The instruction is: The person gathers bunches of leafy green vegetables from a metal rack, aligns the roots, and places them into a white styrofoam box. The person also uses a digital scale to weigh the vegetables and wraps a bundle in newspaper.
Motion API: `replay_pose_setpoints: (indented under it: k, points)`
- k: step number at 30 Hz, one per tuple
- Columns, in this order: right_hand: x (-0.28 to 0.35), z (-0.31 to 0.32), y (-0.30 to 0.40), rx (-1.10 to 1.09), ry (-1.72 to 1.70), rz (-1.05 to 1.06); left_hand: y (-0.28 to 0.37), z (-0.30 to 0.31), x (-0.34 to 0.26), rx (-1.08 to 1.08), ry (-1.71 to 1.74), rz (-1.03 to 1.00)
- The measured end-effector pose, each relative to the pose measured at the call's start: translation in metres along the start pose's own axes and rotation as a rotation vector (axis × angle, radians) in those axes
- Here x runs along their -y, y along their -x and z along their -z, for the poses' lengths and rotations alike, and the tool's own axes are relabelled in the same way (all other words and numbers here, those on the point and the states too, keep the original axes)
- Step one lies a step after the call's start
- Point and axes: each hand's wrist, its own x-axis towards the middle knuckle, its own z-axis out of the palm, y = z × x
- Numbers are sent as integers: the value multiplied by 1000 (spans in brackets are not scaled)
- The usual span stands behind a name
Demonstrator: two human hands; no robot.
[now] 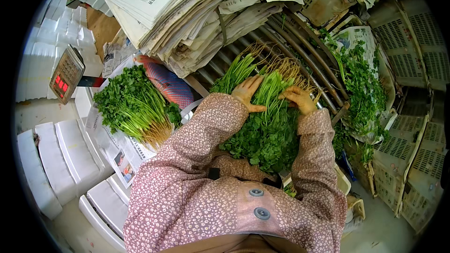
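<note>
A heap of leafy coriander [270,137] with pale green stems and long brown roots lies in front of me on a rack of metal bars [313,56]. My left hand [249,93] rests on the stems with its thumb and fingers spread. At the right side of the same stems is my right hand [300,99], its fingers bent inward. Whether those fingertips pinch a stem is hidden. Under and beyond my left hand, a smaller bunch of stems [237,72] points up and left. To the left, another coriander bunch [137,105] lies on newspaper [132,153], roots towards me.
A tall stack of newspapers [175,17] stands beyond the rack. At left are a digital scale display [66,73], lit red, and white foam boxes [66,158]. More greens fill a lined crate [365,88] at right, beside stacked plastic crates [404,147].
</note>
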Motion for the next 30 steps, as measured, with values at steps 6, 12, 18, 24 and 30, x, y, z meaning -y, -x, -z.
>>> replay_pose_setpoints:
  k: [6, 12, 18, 24, 30]
  points:
    - [1, 5, -20, -29, 91, -25, 20, 6, -34, -304, -111, -9]
    - [28, 27, -5, -3, -4, 119, 28, -4, -44, -444, -291, -233]
    - [41, 70, -29, 85, -1126, 243, 25, -19, -41, -452, -334, -333]
    - [34, 96, -19, -555, -971, 482, 23, -7, -31, -332, -127, -291]
    - [-61, 66, 34, -593, 105, 291, 14, 56, -105, -464, -61, -301]
